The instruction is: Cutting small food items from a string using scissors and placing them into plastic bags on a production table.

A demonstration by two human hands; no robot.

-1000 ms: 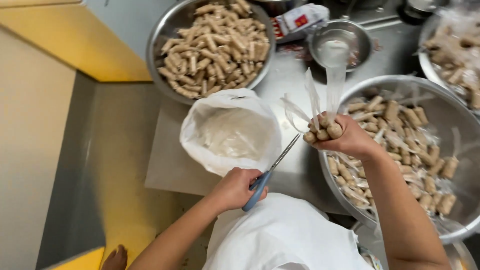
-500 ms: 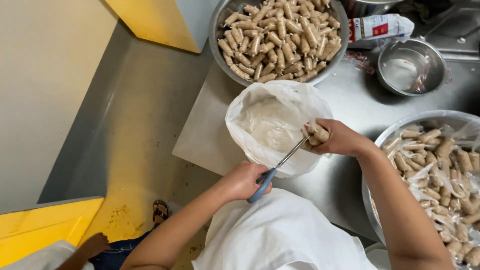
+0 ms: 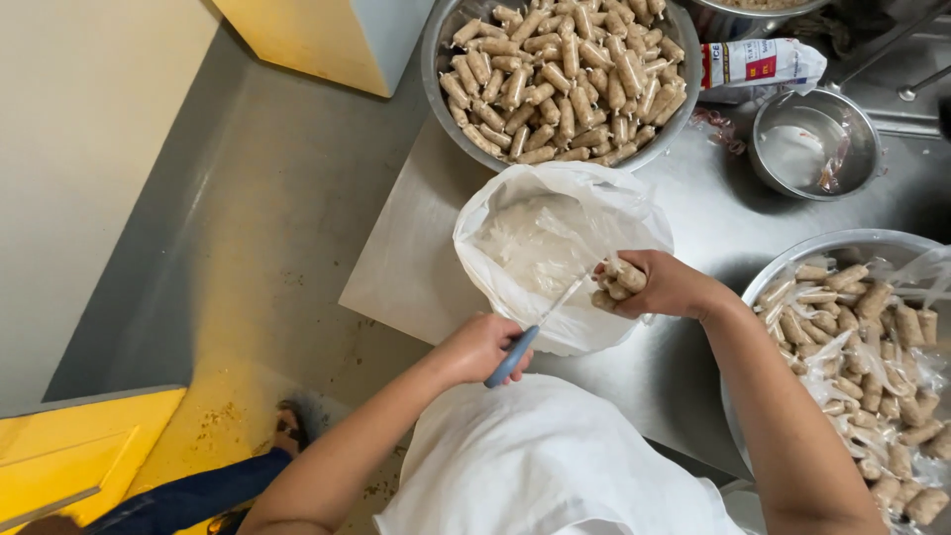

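My left hand [image 3: 482, 345] grips blue-handled scissors [image 3: 530, 335] whose blades point up toward my right hand. My right hand [image 3: 662, 284] holds a few small tan sausage-like rolls [image 3: 619, 283] over the rim of a white plastic bag [image 3: 555, 253] that stands open on the steel table [image 3: 416, 267]. The scissor tips meet the rolls at the bag's near edge. Thin clear plastic scraps lie inside the bag.
A large steel bowl [image 3: 451, 104] heaped with unwrapped rolls sits at the back. At the right, another steel bowl [image 3: 792, 272] holds rolls in clear plastic wrap. A small empty steel bowl [image 3: 814, 145] and a printed packet [image 3: 758, 64] lie behind. A yellow bin [image 3: 69, 456] stands lower left.
My right hand has carried the rolls from the right bowl over to the bag. The scissors have stayed at the rolls. The view has shifted left and down.
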